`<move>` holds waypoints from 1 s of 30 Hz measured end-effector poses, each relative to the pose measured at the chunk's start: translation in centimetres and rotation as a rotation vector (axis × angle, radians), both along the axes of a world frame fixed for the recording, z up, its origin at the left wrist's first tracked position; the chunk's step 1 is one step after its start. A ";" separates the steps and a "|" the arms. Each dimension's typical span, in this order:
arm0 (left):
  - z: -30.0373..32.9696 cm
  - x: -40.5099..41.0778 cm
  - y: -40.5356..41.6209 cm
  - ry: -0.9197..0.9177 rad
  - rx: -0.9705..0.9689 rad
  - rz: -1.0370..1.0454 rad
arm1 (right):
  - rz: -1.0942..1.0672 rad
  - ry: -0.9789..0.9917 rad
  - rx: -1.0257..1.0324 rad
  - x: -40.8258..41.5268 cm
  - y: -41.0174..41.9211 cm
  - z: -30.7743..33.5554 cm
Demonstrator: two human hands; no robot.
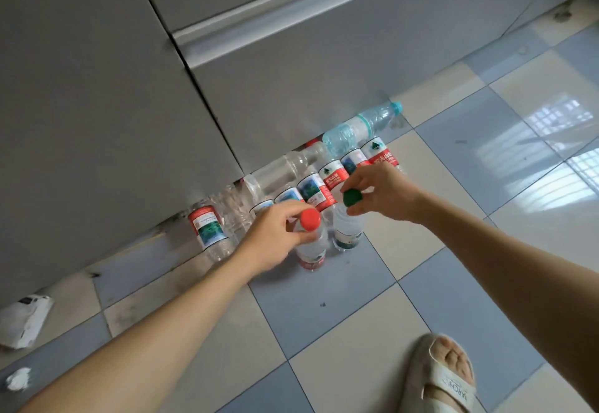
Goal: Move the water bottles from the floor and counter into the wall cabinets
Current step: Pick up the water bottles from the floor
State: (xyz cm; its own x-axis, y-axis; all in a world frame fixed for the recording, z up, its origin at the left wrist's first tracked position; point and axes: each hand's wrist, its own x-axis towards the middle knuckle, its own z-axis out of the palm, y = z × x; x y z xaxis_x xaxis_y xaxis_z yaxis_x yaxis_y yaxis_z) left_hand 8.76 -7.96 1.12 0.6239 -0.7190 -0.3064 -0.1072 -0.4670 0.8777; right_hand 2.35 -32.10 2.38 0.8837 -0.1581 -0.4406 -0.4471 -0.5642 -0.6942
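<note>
A person's left hand (275,234) pinched a red-capped bottle (311,244) and the right hand (382,192) a green-capped one (348,224) by their necks on the tiled floor (356,315) beside the cabinet base — clear, apparently full bottles, likely heavy and slick, their rigid necks the surest hold.

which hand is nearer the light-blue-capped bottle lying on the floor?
Right. The right hand sits just below the light-blue-capped bottle; the left hand is farther, down-left.

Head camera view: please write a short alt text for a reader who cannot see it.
Seen from above, the left hand pinches a red-capped bottle by its neck and the right hand a green-capped bottle, both upright on a tiled floor. Behind them, more bottles lie along grey cabinets.
</note>
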 end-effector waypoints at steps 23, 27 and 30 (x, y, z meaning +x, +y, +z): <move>-8.6 -7.5 1.8 0.151 0.168 0.200 | -0.316 0.077 0.273 -8.9 2.9 -10.8; -10.5 -8.5 -0.1 0.161 0.103 0.330 | -0.493 -0.016 0.438 -8.9 4.6 -12.7; -11.0 -9.1 -0.6 0.150 0.070 0.414 | -0.568 -0.052 0.494 -8.9 5.2 -12.8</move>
State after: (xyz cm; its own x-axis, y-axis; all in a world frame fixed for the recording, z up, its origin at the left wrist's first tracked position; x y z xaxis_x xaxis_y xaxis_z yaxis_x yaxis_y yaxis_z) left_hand -0.35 -8.59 -9.90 0.7998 -0.3918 -0.4549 0.2279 -0.5028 0.8338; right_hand -6.51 -26.93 -10.40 0.7469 -0.3900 -0.5386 -0.5361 0.1259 -0.8347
